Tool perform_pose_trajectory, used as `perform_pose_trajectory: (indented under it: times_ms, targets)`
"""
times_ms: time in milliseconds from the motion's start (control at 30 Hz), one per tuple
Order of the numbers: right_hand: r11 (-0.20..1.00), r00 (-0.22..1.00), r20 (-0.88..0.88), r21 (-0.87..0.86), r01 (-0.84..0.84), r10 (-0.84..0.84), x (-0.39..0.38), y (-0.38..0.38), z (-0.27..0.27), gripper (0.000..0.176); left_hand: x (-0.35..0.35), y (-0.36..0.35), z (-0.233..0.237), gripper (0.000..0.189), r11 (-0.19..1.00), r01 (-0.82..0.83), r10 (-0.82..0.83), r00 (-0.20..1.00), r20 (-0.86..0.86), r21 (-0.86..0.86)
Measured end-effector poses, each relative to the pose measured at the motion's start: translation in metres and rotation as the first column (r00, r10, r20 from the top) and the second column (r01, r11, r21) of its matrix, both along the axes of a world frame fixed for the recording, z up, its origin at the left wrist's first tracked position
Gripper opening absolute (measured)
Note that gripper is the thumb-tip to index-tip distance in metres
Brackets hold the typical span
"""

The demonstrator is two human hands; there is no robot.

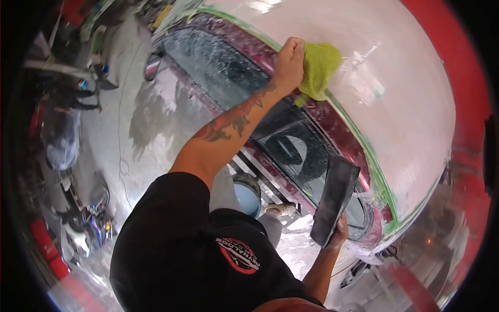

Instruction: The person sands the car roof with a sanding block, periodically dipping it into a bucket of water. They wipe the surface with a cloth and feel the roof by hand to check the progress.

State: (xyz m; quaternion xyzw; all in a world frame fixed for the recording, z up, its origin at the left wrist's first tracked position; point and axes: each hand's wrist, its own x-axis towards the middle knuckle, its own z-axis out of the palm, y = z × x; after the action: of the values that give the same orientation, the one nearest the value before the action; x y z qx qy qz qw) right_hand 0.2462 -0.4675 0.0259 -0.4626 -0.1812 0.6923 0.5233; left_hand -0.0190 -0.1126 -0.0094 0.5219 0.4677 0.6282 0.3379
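Note:
My left hand (290, 61) reaches up over the car and is closed around a yellow-green cloth (320, 67). The cloth hangs at the edge of the pale roof (392, 99), beside the green masking tape (368, 145) that runs along the roofline. Lower right, my right hand (339, 233) grips the lower end of a long black block (335, 200), its fingers partly hidden behind it. The block is held in front of the wet side windows (286, 145). Pale residue spots the dark red door frame (325, 117).
Below me are a bucket (246, 197) of bluish liquid, a slatted platform (267, 182) and a shoe (283, 209). The side mirror (152, 66) juts out at upper left. A cable (120, 140) crosses the wet floor; a motorcycle (96, 229) stands lower left.

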Motion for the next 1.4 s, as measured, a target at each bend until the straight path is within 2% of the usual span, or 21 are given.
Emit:
perform_pose_trajectory:
  times_ms: [67, 100, 167, 333, 400, 500, 567, 633, 700, 800, 833, 900, 967, 1033, 1067, 1167, 1233, 1267, 1300, 1367, 1400]
  targets:
    - [0.993, 0.993, -0.106, -0.102, -0.057, 0.046, -0.017, -0.018, -0.012, 0.079, -0.013, -0.032, -0.008, 0.019, 0.998, 0.017, 0.008, 0.905, 0.426, -0.054]
    - [0.984, 0.989, -0.127, -0.151, -0.091, 0.072, -0.024, -0.022, -0.015, 0.077, -0.021, -0.055, -0.005, 0.019, 0.998, 0.0, 0.03, 0.906, 0.423, -0.07]
    - [0.959, 0.99, -0.094, -0.256, -0.122, 0.101, -0.044, -0.021, -0.023, 0.082, -0.046, -0.111, 0.004, 0.024, 0.942, 0.116, 0.167, 0.653, 0.739, -0.315]
    - [0.786, 0.921, -0.158, -0.483, -0.386, 0.356, -0.045, -0.024, -0.094, 0.059, -0.103, -0.235, -0.082, 0.035, 0.748, 0.377, 0.316, 0.522, 0.792, -0.546]
    - [0.734, 0.906, -0.194, -0.535, -0.419, 0.375, -0.054, -0.022, -0.13, 0.054, -0.108, -0.266, -0.092, 0.035, 0.531, 0.45, 0.601, 0.398, 0.693, -0.718]
    - [0.551, 0.841, -0.253, -0.66, -0.511, 0.478, -0.07, -0.038, -0.193, 0.046, -0.121, -0.344, -0.189, 0.034, 0.328, 0.589, 0.654, 0.423, 0.627, -0.739]
    - [0.283, 0.703, -0.335, -0.743, -0.607, 0.628, -0.084, -0.047, -0.236, 0.04, -0.105, -0.381, -0.226, 0.033, 0.099, 0.368, 0.511, 0.779, 0.365, -0.925]
    - [0.209, 0.674, -0.393, -0.748, -0.63, 0.625, -0.096, -0.071, -0.282, 0.04, -0.096, -0.434, -0.28, 0.036, -0.069, 0.277, 0.386, 0.893, 0.23, -0.958]
    - [-0.038, 0.499, -0.436, -0.78, -0.625, 0.749, -0.117, -0.086, -0.318, 0.037, -0.085, -0.485, -0.331, 0.038, -0.126, 0.163, 0.278, 0.953, 0.123, -0.979]
    - [0.097, 0.582, -0.351, -0.793, -0.601, 0.734, -0.135, -0.136, -0.38, 0.038, -0.074, -0.505, -0.366, 0.045, -0.205, -0.014, 0.098, 0.995, -0.035, -0.979]
    - [0.187, 0.385, -0.22, -0.599, -0.778, 0.896, -0.132, -0.162, -0.417, 0.036, -0.073, -0.506, -0.379, 0.05, -0.241, -0.073, 0.023, 0.996, -0.081, -0.968]
    - [0.288, 0.674, -0.254, -0.76, -0.582, 0.693, -0.154, -0.16, -0.417, 0.034, -0.067, -0.511, -0.409, 0.056, -0.225, -0.124, 0.054, 0.989, -0.14, -0.966]
    - [0.203, 0.623, -0.207, -0.83, -0.52, 0.754, -0.165, -0.174, -0.454, 0.034, -0.061, -0.495, -0.415, 0.05, -0.063, -0.307, -0.115, 0.947, -0.299, -0.95]
    - [0.344, 0.416, 0.044, -0.645, -0.682, 0.908, -0.159, -0.217, -0.504, 0.035, -0.054, -0.544, -0.487, 0.075, 0.243, -0.387, -0.243, 0.863, -0.442, -0.889]
    - [0.305, 0.471, -0.019, -0.738, -0.602, 0.882, -0.161, -0.215, -0.512, 0.035, -0.047, -0.574, -0.529, 0.075, 0.33, -0.422, -0.256, 0.821, -0.51, -0.845]
    - [0.284, 0.453, 0.017, -0.8, -0.529, 0.892, -0.173, -0.183, -0.483, 0.042, -0.075, -0.537, -0.566, 0.061, 0.303, -0.141, -0.459, 0.845, -0.274, -0.943]
    - [0.217, -0.014, 0.338, -0.635, -0.741, 0.941, -0.152, -0.202, -0.514, 0.045, -0.13, -0.471, -0.61, 0.059, 0.375, -0.167, -0.309, 0.905, -0.293, -0.912]
    - [0.302, -0.02, 0.578, -0.455, -0.838, 0.816, -0.143, -0.217, -0.522, 0.045, -0.16, -0.429, -0.627, 0.058, 0.396, -0.189, -0.226, 0.928, -0.295, -0.898]
    - [0.43, 0.014, 0.621, -0.527, -0.733, 0.784, -0.154, -0.219, -0.524, 0.041, -0.195, -0.382, -0.639, 0.057, 0.402, -0.197, -0.167, 0.945, -0.283, -0.894]
    - [0.278, -0.198, 0.649, -0.554, -0.785, 0.734, -0.152, -0.229, -0.543, 0.038, -0.23, -0.338, -0.645, 0.055, 0.404, -0.217, -0.087, 0.958, -0.273, -0.889]
    - [0.008, -0.512, 0.747, -0.568, -0.823, 0.424, -0.13, -0.302, -0.612, 0.034, -0.22, -0.357, -0.643, 0.054, 0.413, -0.2, -0.089, 0.962, -0.258, -0.888]
